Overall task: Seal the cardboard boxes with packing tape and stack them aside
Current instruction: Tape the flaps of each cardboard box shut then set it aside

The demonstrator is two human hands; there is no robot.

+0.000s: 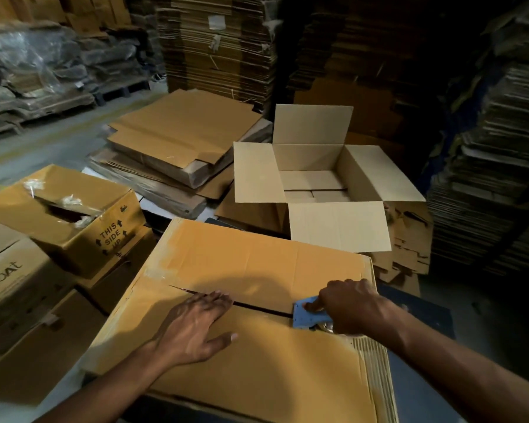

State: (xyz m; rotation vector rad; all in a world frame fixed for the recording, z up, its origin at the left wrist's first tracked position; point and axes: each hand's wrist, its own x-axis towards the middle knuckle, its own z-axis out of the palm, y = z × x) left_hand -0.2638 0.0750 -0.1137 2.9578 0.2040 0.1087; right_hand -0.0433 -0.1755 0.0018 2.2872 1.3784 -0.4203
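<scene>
A large brown cardboard box (257,264) lies in front of me with its two top flaps folded down, a dark seam running between them. My left hand (196,325) rests flat on the near flap, fingertips at the seam. My right hand (345,306) grips a blue tape dispenser (307,312) set on the right end of the seam, near the box's right edge. The tape roll is mostly hidden under that hand.
An open empty box (312,178) stands behind the large box, flaps spread. Flattened cartons (180,138) are piled at centre-left. Printed boxes (74,221) sit at left. Tall stacks of flat cardboard (220,47) fill the back and right.
</scene>
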